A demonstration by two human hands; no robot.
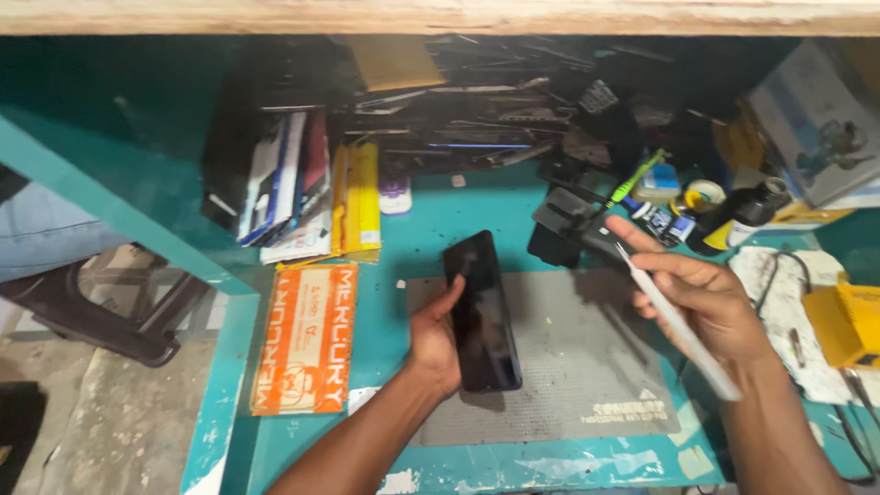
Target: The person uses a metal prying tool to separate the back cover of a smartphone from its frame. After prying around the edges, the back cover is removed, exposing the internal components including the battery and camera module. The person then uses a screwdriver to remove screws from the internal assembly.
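Phone (481, 316), black and screen-dark, lies in our left hand (434, 341), fingers curled under its edge and thumb on its rim, above the grey mat (577, 367), while our right hand (701, 302) pinches a white tool (683, 330) between thumb and fingers.

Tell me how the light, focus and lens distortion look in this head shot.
Head view: the back shelf sits in deep shadow, its clutter hard to read; the grey mat and teal bench are evenly lit; the dark phone shows faint sheen; the white tool is motion-blurred; the wooden top edge bows slightly.
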